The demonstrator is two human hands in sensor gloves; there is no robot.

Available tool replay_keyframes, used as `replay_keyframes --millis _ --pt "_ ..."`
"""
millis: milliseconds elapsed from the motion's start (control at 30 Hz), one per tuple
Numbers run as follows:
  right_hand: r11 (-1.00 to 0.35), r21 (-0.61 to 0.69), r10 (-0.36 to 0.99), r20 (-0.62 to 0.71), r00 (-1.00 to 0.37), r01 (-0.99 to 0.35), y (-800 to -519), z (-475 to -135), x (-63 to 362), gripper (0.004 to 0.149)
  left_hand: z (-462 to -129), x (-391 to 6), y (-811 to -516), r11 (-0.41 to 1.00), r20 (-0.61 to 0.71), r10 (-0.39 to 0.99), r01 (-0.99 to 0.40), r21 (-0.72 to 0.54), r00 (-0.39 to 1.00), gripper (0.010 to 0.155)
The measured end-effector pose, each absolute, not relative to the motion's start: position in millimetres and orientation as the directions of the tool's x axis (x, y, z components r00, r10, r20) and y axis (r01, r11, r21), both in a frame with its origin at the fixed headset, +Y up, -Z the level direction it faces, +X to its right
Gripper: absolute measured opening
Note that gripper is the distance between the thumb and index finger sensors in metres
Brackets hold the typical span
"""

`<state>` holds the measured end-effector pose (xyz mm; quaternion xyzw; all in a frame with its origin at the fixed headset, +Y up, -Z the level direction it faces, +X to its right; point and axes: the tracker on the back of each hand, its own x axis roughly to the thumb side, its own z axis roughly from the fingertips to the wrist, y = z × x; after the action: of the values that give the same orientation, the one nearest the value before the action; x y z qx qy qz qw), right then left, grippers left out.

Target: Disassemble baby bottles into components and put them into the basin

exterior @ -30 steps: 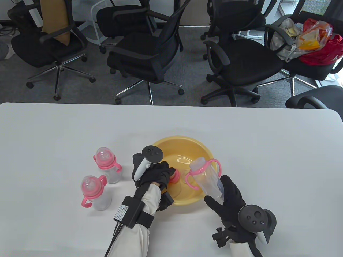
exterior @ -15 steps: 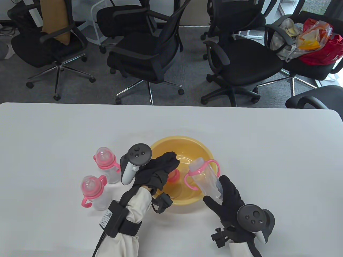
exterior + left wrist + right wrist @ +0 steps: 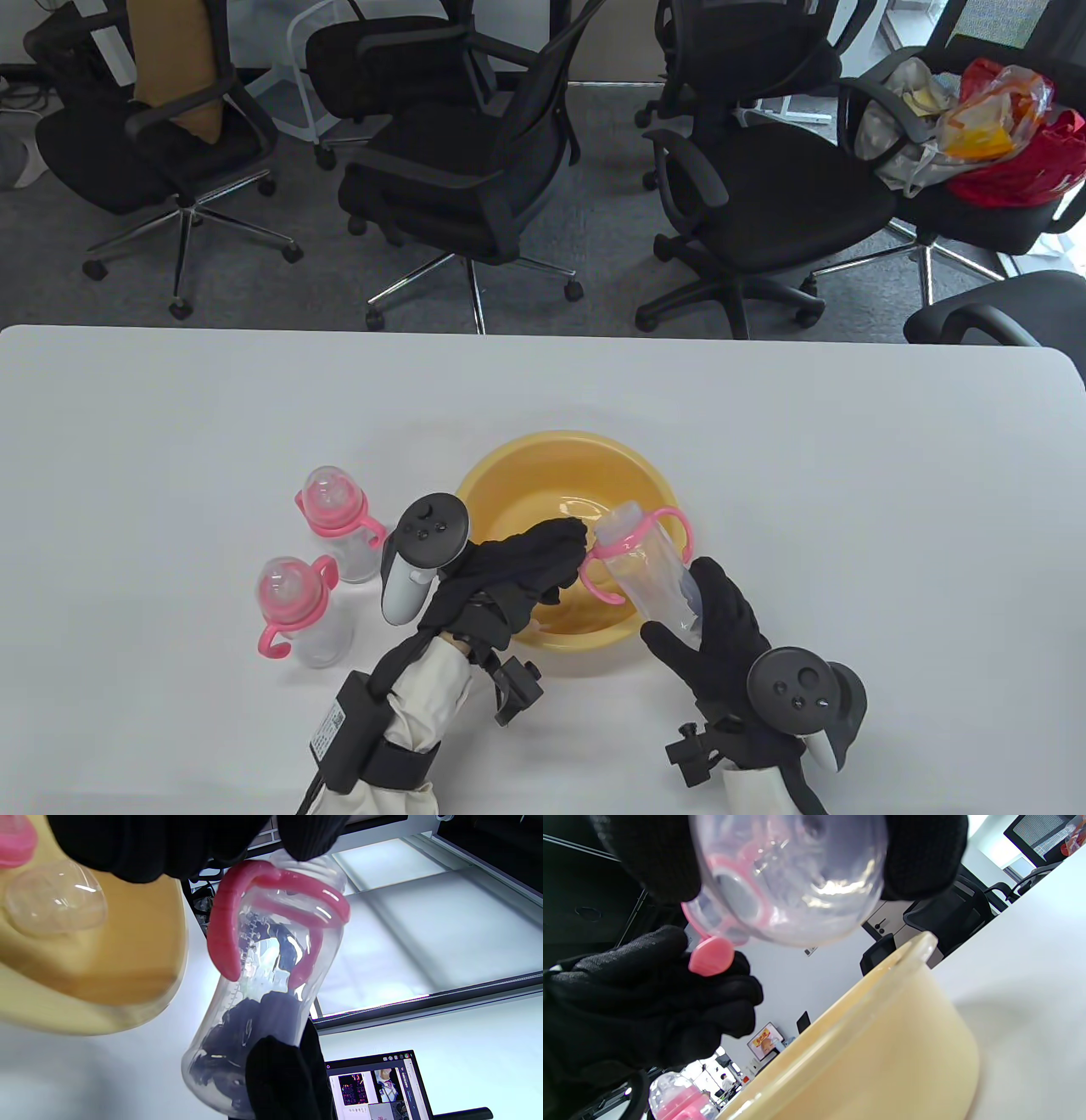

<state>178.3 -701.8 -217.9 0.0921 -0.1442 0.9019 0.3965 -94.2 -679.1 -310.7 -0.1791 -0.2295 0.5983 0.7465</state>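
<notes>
- Two hands on one open bottle (image 3: 646, 567): the right hand (image 3: 717, 628) grips its base, tilted over the basin (image 3: 501, 475).
- Left hand (image 3: 526, 564), over the basin a second ago, has come across; its fingers (image 3: 309, 836) now pinch the pink handle ring (image 3: 271, 899), likely next off.
- Clear cap (image 3: 55, 899): already in the basin.
- Two capped bottles (image 3: 335, 522) wait on the desk (image 3: 170, 424).

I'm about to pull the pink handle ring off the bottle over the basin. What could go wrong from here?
1. The right hand grips only the base of the clear bottle, which is tilted; a hard pull by the left hand on the pink handle ring might twist it loose.
2. The ring sits near the yellow basin rim, so it could drop outside.
3. The left forearm is close to two standing bottles and could knock them.
</notes>
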Motion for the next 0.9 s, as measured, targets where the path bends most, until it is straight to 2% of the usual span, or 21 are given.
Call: replay_keyframes --millis 400,900 --pt "-0.666 -0.165 0.672 0.291 -0.681 -0.727 -703 -219 174 0.086 -305 -93 -688 0.335 0.194 0.942 -0.785 -0.521 0.273 0.048" --pt "-0.679 -0.142 0.667 0.289 -0.686 -0.72 -704 -220 172 0.086 -306 -109 -688 0.303 0.19 0.95 -0.875 -0.378 0.247 0.048"
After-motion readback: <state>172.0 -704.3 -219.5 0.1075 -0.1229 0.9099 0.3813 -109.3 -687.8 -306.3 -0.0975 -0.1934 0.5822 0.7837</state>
